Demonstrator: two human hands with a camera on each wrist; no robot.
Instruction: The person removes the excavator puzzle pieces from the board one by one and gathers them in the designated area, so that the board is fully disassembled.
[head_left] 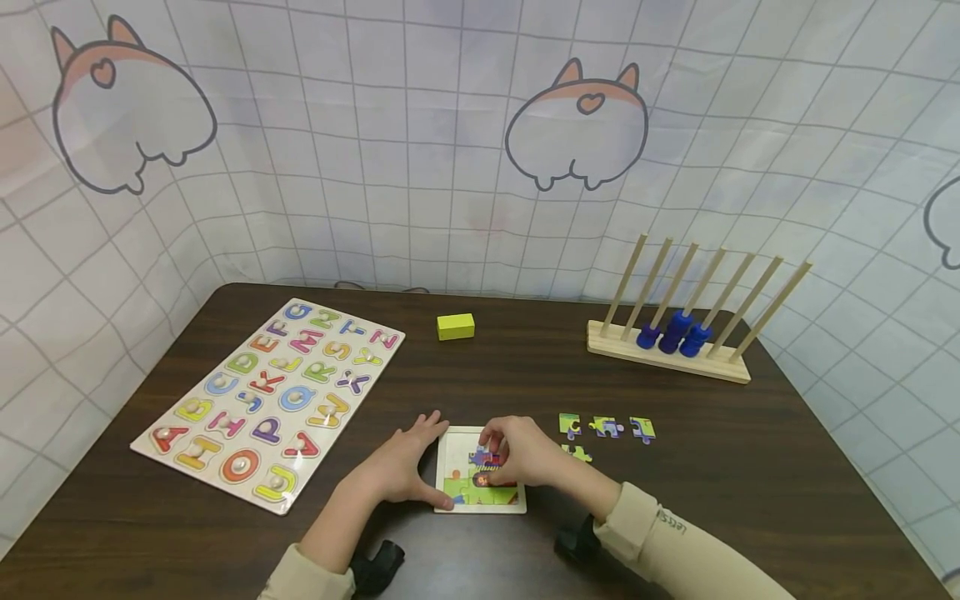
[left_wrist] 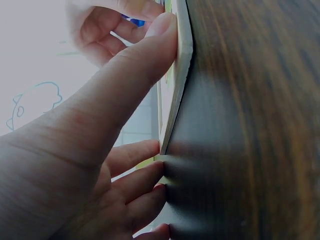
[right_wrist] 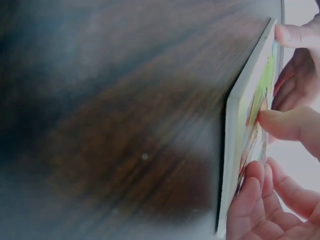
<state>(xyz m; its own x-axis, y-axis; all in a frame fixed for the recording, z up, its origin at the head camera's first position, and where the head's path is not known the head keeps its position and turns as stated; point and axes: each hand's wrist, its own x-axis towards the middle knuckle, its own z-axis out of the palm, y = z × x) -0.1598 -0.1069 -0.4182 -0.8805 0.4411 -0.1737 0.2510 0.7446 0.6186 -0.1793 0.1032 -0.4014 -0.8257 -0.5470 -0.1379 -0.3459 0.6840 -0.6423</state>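
A small square puzzle tray with a pale rim lies at the table's front, its lower part filled with green pieces. My left hand spans its left side with spread fingers; the thumb rests on the front left corner, as the left wrist view also shows at the tray's edge. Over the tray, my right hand has curled fingers and thumb around a purple and red puzzle piece, partly hidden. In the right wrist view the right thumb and fingertips touch the picture surface inside the tray.
Several loose puzzle pieces lie right of the tray. An alphabet board with knobbed letters occupies the left side. Behind the tray stands a yellow-green block. A wooden peg stand with blue beads is at the back right.
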